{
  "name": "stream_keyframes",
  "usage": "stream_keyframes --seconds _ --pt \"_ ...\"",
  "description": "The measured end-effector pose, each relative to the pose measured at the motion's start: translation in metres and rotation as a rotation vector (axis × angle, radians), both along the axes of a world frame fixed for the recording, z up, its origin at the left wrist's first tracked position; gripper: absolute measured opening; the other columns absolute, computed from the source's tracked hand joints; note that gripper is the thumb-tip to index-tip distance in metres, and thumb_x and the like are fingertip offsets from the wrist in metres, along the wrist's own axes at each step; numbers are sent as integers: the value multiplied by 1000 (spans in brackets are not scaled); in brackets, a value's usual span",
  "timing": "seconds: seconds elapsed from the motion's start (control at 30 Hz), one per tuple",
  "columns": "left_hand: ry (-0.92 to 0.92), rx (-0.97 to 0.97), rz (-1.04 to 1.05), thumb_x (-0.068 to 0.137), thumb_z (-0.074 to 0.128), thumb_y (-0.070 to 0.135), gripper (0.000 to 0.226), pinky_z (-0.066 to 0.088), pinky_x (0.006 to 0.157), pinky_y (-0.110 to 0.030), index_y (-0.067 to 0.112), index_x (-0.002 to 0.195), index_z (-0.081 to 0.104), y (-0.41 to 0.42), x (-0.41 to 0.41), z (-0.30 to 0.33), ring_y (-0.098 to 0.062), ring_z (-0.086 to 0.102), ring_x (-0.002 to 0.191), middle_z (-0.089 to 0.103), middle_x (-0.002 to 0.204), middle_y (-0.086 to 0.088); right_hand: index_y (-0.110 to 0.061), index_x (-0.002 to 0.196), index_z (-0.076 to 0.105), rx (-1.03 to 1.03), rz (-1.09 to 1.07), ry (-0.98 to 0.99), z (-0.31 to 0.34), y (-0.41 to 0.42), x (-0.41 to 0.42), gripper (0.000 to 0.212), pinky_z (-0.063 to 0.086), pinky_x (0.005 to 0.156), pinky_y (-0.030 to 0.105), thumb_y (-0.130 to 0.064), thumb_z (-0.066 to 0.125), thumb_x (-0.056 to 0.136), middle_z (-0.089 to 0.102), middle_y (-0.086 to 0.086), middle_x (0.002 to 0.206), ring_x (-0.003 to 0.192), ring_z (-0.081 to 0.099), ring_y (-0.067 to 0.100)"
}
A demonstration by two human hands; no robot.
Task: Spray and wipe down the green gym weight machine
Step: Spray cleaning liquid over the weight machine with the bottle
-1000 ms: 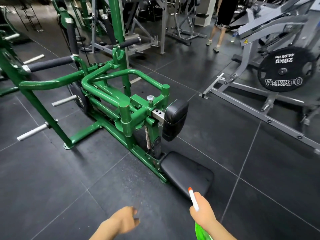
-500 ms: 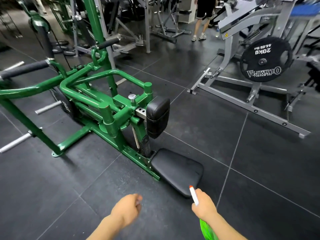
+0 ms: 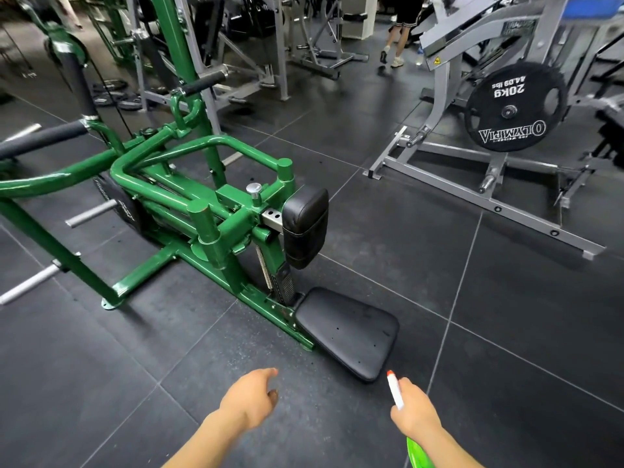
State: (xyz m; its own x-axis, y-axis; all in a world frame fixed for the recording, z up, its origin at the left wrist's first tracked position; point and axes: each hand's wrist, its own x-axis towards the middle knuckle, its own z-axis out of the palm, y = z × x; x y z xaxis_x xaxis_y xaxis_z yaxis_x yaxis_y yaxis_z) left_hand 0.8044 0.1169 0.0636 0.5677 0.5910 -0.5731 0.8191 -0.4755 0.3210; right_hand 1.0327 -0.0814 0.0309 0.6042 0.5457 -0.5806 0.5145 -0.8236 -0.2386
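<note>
Green plastic of a spray bottle [image 3: 418, 452] shows at the bottom edge, low right, its white nozzle with a red tip [image 3: 393, 388] pointing up and away. Right hand [image 3: 413, 412] wraps the bottle's neck, fingers curled round it; the trigger side is hidden behind the hand. Left hand [image 3: 250, 396] hangs beside it, well apart, over bare floor, fingers loosely curled, thumb out, holding nothing.

Dark rubber floor tiles [image 3: 506, 383] with pale seams run under everything.

Just beyond the hands: flat black seat pad [image 3: 347, 331], low to the floor, a few small marks on its surface. It joins the base rail of the green weight machine [image 3: 189, 194], which fills the left and centre. Upright black chest pad [image 3: 305, 226] stands above the seat on a steel bracket. Silver knob [image 3: 253, 189] tops the adjuster behind the pad; a coil spring [image 3: 265, 265] hangs beneath. Green tubes loop back to padded black handles [image 3: 44, 136]. Bare chrome pegs [image 3: 91, 214] stick out at the left side.

Farther right: grey steel machine [image 3: 472, 184] carrying a black plate [image 3: 515, 111] marked 20KG, its lettering reading mirrored.

Far back, top centre: legs of a person [image 3: 396, 35] in dark shorts and trainers, among more grey frames.
</note>
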Motion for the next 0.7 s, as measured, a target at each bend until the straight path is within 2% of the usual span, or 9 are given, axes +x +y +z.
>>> stream_keyframes --seconds 0.1,0.17,0.23,0.37,0.4,0.43,0.5,0.63,0.7 --pt "16 9 7 98 43 31 50 34 106 -23 21 146 37 4 -6 -1 -18 41 135 42 148 1 -18 103 36 43 40 12 3 12 -4 18 36 76 29 -11 46 89 51 6 107 101 53 27" --pt "20 19 19 98 44 32 48 34 106 -23 20 145 38 9 -10 0 -19 42 134 42 147 0 -11 121 42 90 140 -3 6 28 -9 30 36 86 30 -8 44 91 52 10 119 109 51 28" --pt "14 27 32 98 44 31 48 34 106 -22 20 145 38 15 -14 0 -18 42 134 41 148 0 -4 128 42 119 203 -17 12 48 -14 37 34 85 30 -7 43 91 52 13 125 116 50 28" --pt "5 43 49 99 43 30 50 32 107 -23 19 147 36 27 -19 4 -19 40 135 37 150 0 -14 112 44 114 265 -3 24 86 -26 22 36 85 30 -9 44 90 53 12 124 117 50 29" --pt "5 46 53 99 43 30 50 32 107 -23 19 147 35 29 -20 5 -19 40 136 37 151 -1 -18 101 42 110 260 6 26 93 -28 14 35 81 31 -10 45 90 53 11 121 114 51 29" --pt "2 51 54 99 43 30 49 32 107 -24 19 147 35 33 -21 7 -19 39 136 37 151 -1 -21 88 36 121 242 15 26 98 -30 15 32 75 30 -11 46 89 54 10 116 109 52 29" --pt "-7 66 61 99 43 30 50 31 109 -24 19 148 34 40 -23 10 -19 38 137 35 152 0 -26 73 22 146 211 20 26 106 -33 33 27 70 28 -11 47 88 49 7 102 92 47 24" --pt "-43 117 66 98 46 28 53 28 113 -25 20 149 33 64 -27 21 -19 33 141 25 158 -1 -24 84 29 171 198 38 25 113 -37 22 26 70 27 -10 45 89 41 1 97 87 37 19" --pt "-63 153 86 97 47 27 55 27 114 -26 22 149 31 79 -31 28 -19 30 143 19 160 0 -25 78 26 130 220 15 22 114 -39 26 26 70 27 -10 45 88 41 2 98 89 40 22"
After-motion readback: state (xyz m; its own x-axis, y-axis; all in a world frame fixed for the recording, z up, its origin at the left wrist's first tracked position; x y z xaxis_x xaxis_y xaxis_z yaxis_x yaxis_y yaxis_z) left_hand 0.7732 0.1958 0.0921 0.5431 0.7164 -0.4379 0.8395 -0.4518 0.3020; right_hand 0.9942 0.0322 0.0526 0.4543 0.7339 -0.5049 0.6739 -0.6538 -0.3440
